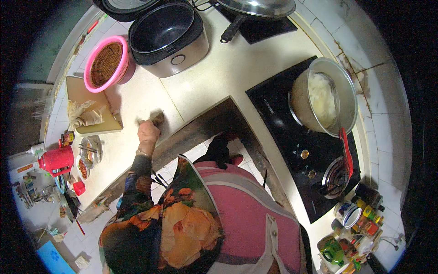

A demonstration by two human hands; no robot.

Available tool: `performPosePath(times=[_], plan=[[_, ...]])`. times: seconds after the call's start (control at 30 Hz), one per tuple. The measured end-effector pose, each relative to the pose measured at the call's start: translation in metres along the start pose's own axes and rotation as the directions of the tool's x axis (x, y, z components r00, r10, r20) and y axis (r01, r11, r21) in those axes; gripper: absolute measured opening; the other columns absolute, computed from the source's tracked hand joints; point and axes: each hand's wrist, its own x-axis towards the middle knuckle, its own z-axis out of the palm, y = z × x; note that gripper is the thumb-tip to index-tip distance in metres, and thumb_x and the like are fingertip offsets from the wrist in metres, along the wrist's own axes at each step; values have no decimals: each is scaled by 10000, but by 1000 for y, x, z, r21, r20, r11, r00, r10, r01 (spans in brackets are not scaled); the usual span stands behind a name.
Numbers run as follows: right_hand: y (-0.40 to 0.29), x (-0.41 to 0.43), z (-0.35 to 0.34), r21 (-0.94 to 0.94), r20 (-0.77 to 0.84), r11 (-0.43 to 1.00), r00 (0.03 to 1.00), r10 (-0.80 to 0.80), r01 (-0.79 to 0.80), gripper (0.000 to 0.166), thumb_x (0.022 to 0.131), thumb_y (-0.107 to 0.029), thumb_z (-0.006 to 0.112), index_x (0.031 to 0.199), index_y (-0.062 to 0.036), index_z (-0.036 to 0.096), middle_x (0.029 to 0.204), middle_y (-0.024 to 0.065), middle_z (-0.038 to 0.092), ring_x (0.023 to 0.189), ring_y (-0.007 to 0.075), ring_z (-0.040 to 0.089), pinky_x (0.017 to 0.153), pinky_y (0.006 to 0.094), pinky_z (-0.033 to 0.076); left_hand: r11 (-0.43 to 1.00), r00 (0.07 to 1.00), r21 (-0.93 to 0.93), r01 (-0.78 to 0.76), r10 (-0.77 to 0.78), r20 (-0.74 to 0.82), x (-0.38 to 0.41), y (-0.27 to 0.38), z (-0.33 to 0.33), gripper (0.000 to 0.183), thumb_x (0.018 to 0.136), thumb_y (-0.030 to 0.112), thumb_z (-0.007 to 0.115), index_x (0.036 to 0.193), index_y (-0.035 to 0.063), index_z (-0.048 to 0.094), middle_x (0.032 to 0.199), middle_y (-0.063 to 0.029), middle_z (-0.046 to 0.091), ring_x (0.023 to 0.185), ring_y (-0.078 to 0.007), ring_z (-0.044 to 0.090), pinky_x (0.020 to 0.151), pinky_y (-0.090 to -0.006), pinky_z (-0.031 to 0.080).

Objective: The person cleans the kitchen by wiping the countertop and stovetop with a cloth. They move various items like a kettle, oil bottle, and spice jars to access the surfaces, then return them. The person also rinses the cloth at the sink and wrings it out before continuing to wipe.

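Observation:
My left hand [148,132] rests on the pale countertop [137,92], its fingers closed on a small grey-brown cloth [157,119] that shows past the knuckles. The cloth's exact shape is blurred and partly hidden under the hand. A dark floral sleeve covers the forearm. My right hand is out of view. Beyond the left hand stand a pink plastic basket [88,77] with a brown woven inside and an open rice cooker [171,63]. To the left, a crumpled pale cloth or bag [89,116] lies on a tan board or tray [84,85].
A deep pot [301,99] with white food and a red-handled utensil [346,150] stands on a black cooktop [280,126] at right. Bottles and jars [366,219] crowd its near end. A lidded pan [263,8] sits at the back; dishes [90,150] and a red jug [58,160] stand left.

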Motion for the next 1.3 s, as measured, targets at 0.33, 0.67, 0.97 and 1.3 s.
performPosePath(times=[0.33,0.67,0.97,1.3], plan=[[-105,-20,-52,-169,-253,983,962,-107,65,290,754,-175,603,996,-17,619,979,189,633,936,363,586,808,423,471,892,749,230,-389,452,-484,109,118,100,517,857,388,473,1225,25,483,1070,-185,539,871,-294,536,683,-456,431],[-71,-94,50,124,-275,950,910,311,-287,331,754,-190,619,1071,-94,615,1010,154,640,983,319,593,837,398,476,226,333,-333,-915,889,-314,46,303,-8,419,921,228,373,1270,22,481,1309,-170,448,1148,-328,472,966,-435,365],[-41,-190,207,530,-432,734,610,664,-424,150,650,-78,568,748,8,642,811,222,635,791,368,621,668,426,493,-87,-189,-703,-706,980,68,-224,338,24,480,896,301,405,1288,30,454,1323,-165,432,1174,-325,440,990,-453,306],[-121,-234,383,664,-89,499,604,792,-557,209,721,-97,519,846,0,655,958,207,639,894,361,614,730,436,496,34,-432,-791,-611,823,369,-280,299,55,559,867,382,440,1309,38,424,1339,-159,415,1203,-323,404,1016,-474,241]])
